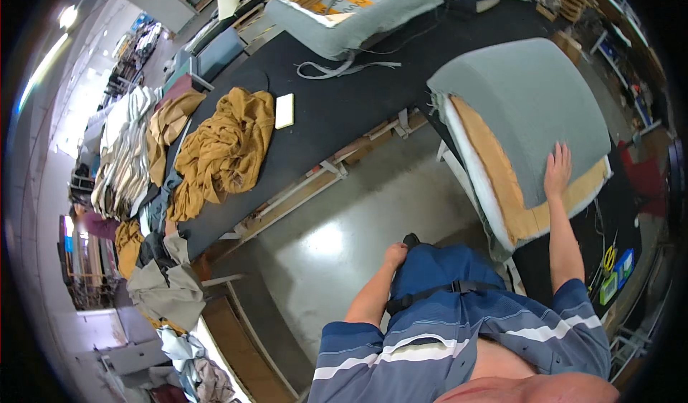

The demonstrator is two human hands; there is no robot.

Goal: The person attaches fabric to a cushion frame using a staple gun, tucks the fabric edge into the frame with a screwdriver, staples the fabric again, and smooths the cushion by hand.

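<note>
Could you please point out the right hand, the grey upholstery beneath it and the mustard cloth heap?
Right hand [557, 171]: head view, back of hand.
Grey upholstery [522, 112]: head view, fabric top.
Mustard cloth heap [228, 143]: head view, middle folds.

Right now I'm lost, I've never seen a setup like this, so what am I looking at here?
No machine here, just a person's two bare hands. The one picture comes from a fisheye camera worn on the head, looking down, so straight edges bend. The right hand lies flat on a grey padded piece, not gripping it. The left hand is low beside the leg; whether it holds anything is unclear. On the black table also lie brown cloth, a small pale block and a grey-covered frame.
</note>
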